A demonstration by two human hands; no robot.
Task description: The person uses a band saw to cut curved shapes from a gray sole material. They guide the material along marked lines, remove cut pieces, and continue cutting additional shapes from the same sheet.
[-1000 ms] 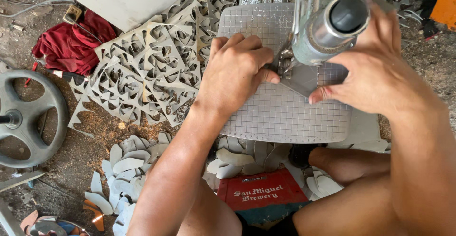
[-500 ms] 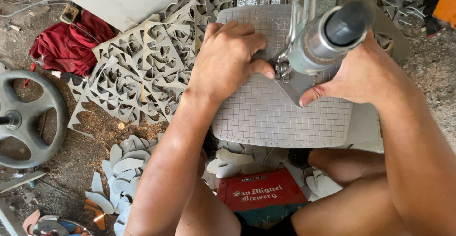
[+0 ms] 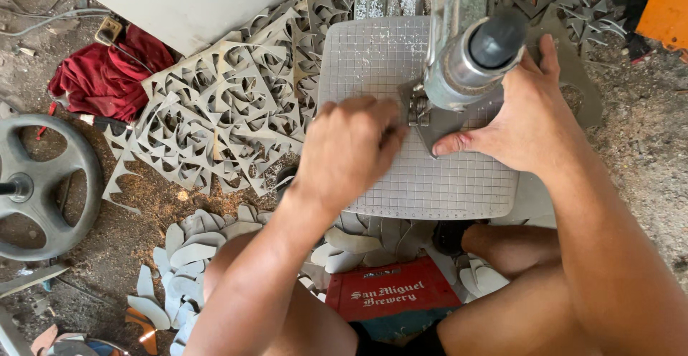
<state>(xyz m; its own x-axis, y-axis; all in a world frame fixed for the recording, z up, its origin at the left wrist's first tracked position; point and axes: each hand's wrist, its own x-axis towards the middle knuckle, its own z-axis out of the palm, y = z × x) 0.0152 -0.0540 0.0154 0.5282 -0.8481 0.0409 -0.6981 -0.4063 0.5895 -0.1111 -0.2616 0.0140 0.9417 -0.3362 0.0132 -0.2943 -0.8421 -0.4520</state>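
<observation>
I am feeding a small grey workpiece (image 3: 438, 128) through the saw (image 3: 469, 58), the cutting step, and I judge it to be mid-cut, not at its start or end. The piece lies flat on the gridded tabletop (image 3: 373, 62), near its middle and right under the saw's head, so most of it is hidden from me. My left hand (image 3: 351, 152) is curled over, knuckles up, its fingertips pressing at the piece's left edge beside the blade guide; I cannot tell whether it pinches the piece or only pushes it. My right hand (image 3: 527, 116) lies spread and flat, thumb along the piece's lower right edge, holding it down, not clasping it. The next move, as I judge it, calls for a slow turn of the piece with both hands while keeping fingertips clear of the blade. Against the picture half a second back, my left hand sits lower, toward the near edge of the tabletop, and my right hand has opened out flatter, farther to the right. Cut fretwork panels (image 3: 215, 119) lie heaped off the left edge, offcuts (image 3: 190, 245) on the floor below, a red cloth (image 3: 107, 76) beyond.
</observation>
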